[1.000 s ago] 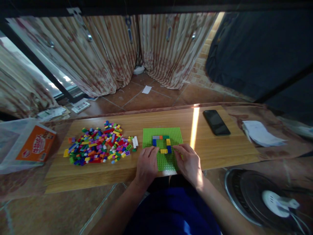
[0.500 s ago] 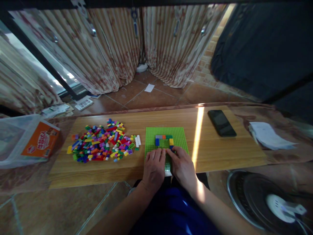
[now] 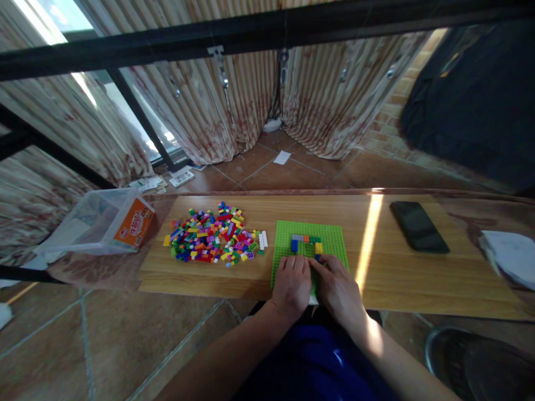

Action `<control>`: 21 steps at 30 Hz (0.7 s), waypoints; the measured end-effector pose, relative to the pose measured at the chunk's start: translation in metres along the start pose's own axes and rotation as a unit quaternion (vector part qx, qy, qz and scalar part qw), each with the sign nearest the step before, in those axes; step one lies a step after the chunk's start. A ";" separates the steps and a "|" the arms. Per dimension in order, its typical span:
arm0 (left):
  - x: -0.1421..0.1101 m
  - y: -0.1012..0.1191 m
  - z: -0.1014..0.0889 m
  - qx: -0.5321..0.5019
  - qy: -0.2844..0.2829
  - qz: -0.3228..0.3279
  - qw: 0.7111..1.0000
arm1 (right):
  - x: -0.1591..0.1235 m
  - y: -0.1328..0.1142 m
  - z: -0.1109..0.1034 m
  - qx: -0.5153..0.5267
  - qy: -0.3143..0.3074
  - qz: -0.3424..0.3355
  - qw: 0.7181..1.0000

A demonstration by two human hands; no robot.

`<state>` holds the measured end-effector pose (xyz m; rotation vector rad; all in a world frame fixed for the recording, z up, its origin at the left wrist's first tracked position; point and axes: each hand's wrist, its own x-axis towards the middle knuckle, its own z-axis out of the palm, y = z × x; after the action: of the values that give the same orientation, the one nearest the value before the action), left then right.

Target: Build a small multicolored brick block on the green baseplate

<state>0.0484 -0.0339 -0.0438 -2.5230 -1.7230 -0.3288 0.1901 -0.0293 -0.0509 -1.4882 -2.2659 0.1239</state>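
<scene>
A green studded baseplate [image 3: 284, 239] lies on the wooden board, close to my body. On it stands an open outline of toy bricks: a blue brick [image 3: 295, 245] on the left, grey, orange and green bricks [image 3: 307, 239] along the far side, and a yellow brick [image 3: 318, 248] on the right. My left hand [image 3: 292, 283] rests over the plate's near part, fingers closed and pressed down. Beside it, my right hand [image 3: 337, 281] curls below the yellow brick, its index fingertip almost meeting my left fingers. Whatever lies under the fingertips is hidden.
Left of the plate spreads a pile of loose bricks [image 3: 209, 234], with white bricks [image 3: 263, 240] at its edge. A clear plastic box [image 3: 104, 223] sits farther left. A black phone [image 3: 419, 226] and white papers [image 3: 510, 256] lie to the right. A black bar [image 3: 251, 39] crosses above.
The head view has turned left, so the whole scene sits farther right. Both hands stay at the same part of the baseplate, and the brick outline looks the same.
</scene>
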 end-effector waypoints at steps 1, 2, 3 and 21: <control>-0.001 0.001 0.001 0.001 0.007 -0.003 1.000 | -0.001 0.000 0.001 -0.011 0.004 -0.004 1.000; -0.003 0.001 0.002 0.001 0.013 -0.005 1.000 | -0.003 -0.001 0.002 -0.024 0.010 -0.007 1.000; -0.005 0.002 0.003 0.002 0.017 -0.007 1.000 | -0.005 -0.001 0.004 -0.037 0.016 -0.010 0.999; 0.011 -0.032 -0.023 -0.295 -0.027 -0.184 0.937 | 0.014 0.017 -0.016 0.284 0.098 0.259 0.918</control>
<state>0.0193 -0.0156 -0.0209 -2.5460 -2.4206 -0.9367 0.2065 -0.0119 -0.0379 -1.6266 -1.4475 0.6908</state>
